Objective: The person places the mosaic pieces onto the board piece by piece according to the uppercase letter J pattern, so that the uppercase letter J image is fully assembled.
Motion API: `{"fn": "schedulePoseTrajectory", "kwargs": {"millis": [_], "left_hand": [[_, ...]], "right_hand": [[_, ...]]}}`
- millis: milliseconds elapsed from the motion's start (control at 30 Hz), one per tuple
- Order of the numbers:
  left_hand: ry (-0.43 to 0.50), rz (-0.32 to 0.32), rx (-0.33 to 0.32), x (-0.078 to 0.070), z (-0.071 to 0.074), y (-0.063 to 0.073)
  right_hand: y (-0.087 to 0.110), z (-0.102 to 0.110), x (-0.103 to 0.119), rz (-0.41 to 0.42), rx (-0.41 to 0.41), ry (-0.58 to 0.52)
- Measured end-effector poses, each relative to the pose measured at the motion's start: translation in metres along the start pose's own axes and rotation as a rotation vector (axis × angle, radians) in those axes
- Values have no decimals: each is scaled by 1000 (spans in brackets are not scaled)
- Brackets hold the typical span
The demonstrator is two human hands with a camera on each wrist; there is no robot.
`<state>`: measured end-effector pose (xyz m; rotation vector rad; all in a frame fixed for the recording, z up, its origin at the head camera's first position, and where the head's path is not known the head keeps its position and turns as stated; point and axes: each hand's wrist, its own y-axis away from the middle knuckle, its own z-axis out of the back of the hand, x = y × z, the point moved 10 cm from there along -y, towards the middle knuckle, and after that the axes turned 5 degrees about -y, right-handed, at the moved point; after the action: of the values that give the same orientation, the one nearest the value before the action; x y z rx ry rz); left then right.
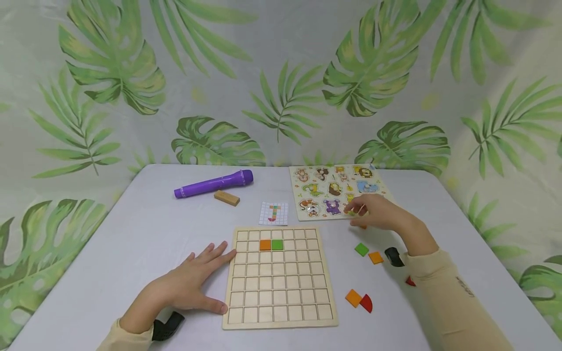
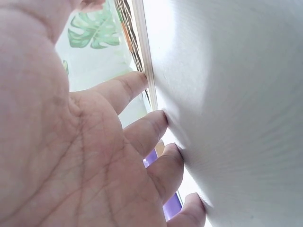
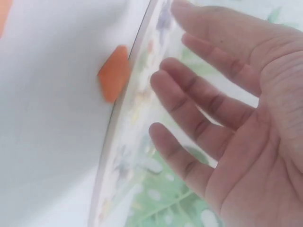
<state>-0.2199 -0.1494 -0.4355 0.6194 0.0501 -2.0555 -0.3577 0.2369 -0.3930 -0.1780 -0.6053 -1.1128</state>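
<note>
Our left hand [image 1: 190, 283] and right hand [image 1: 383, 213] bare, left sleeve [image 1: 125, 340] and right sleeve [image 1: 441, 292] pale beige, dark lettering [image 1: 465, 287] on the latter (too tiny to read), a curved black left wrist unit [image 1: 169, 328], a black right wrist unit [image 1: 394, 257]

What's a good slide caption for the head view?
Left hand touches a wooden grid board bearing two tiles; right hand hovers near an animal puzzle.

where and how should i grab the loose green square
Likely best from above, pinching its upper-right and lower-left edges as the head view shows them: the green square lies flat, and an orange square sits close off its lower-right edge.
</note>
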Motion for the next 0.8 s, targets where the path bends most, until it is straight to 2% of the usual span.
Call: {"fn": "schedulePoseTrajectory", "kwargs": {"millis": [300,800], "left_hand": [[5,-2,4,0,-3,1],[-6,1,-5,1,-1,0]], "right_hand": [[6,2,-33,-45,-30,-8],[4,-4,-43,-80,-23,-36]]}}
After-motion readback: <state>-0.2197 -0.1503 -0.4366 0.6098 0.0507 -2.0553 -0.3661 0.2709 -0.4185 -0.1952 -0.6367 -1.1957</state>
